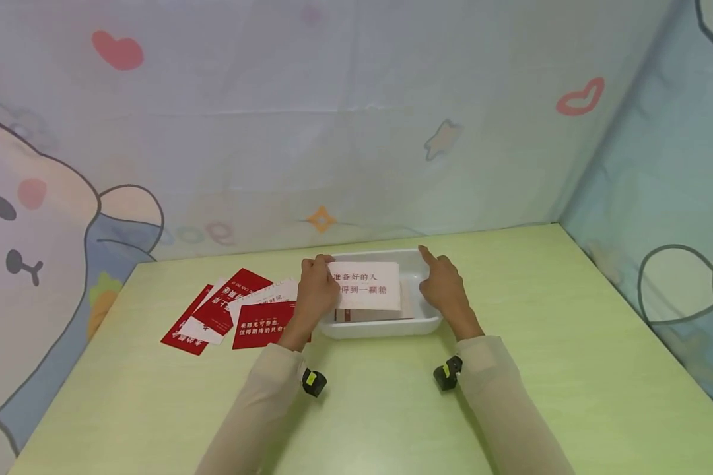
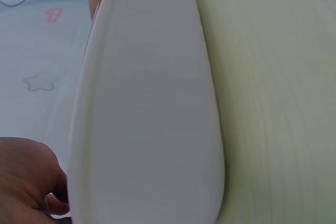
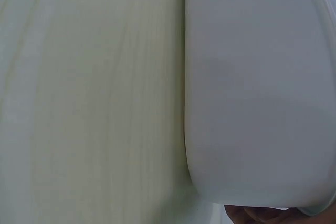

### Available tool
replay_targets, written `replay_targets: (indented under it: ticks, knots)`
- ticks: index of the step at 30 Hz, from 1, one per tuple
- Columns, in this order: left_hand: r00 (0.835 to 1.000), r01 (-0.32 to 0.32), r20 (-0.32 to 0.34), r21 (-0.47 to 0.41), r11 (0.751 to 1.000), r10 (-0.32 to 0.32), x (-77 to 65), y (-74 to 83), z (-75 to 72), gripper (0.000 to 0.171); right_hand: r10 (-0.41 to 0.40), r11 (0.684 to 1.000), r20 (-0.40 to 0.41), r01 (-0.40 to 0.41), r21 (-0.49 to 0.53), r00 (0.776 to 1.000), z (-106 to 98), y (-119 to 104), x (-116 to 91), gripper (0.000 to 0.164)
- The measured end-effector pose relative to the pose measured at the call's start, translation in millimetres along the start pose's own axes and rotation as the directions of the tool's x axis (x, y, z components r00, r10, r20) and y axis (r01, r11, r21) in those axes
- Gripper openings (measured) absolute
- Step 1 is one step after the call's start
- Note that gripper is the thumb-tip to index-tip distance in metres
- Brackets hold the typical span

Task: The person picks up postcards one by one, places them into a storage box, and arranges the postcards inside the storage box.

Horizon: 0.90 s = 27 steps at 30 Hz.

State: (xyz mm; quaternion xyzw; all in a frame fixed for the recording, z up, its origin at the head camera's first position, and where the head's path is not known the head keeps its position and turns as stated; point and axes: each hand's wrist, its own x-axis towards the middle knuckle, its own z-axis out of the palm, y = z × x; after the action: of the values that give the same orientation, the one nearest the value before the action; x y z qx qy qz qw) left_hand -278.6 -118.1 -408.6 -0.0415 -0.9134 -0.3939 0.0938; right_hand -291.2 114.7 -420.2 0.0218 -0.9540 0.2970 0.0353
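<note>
A shallow white plastic tray stands on the table between both hands. My left hand grips its left end, with the fingers partly hidden behind the rim in the left wrist view. My right hand holds the right end, its index finger pointing along the far corner. A white card printed with red Chinese characters lies over the tray beside the left hand, which covers its left edge. Whether that hand also pinches the card, I cannot tell. Under it, other cards show inside the tray.
Left of the tray, several red and white printed cards overlap on the table, among them a red card in front and another red card behind. A cartoon-printed cloth hangs behind the pale green table.
</note>
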Motion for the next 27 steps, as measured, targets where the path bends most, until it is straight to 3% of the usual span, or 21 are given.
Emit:
replay_targets:
  ticks: [14, 21, 27]
  knots:
    - [0.999, -0.024, 0.036, 0.024, 0.999, 0.023, 0.7, 2.4, 22.3, 0.034, -0.005, 1.000, -0.017, 0.005, 0.008, 1.000, 2.2, 2.0, -0.8, 0.075]
    - [0.999, -0.036, 0.025, 0.066, 0.997, 0.034, -4.4, 0.7, 24.2, 0.034, -0.011, 1.000, -0.020, 0.011, 0.006, 1.000, 1.3, 0.9, -2.1, 0.074]
    - [0.998, -0.056, 0.031, 0.051, 0.997, 0.055, -2.6, 1.2, 23.3, 0.035, -0.009, 1.000, -0.033, 0.009, 0.004, 0.999, 0.2, 0.9, -3.0, 0.073]
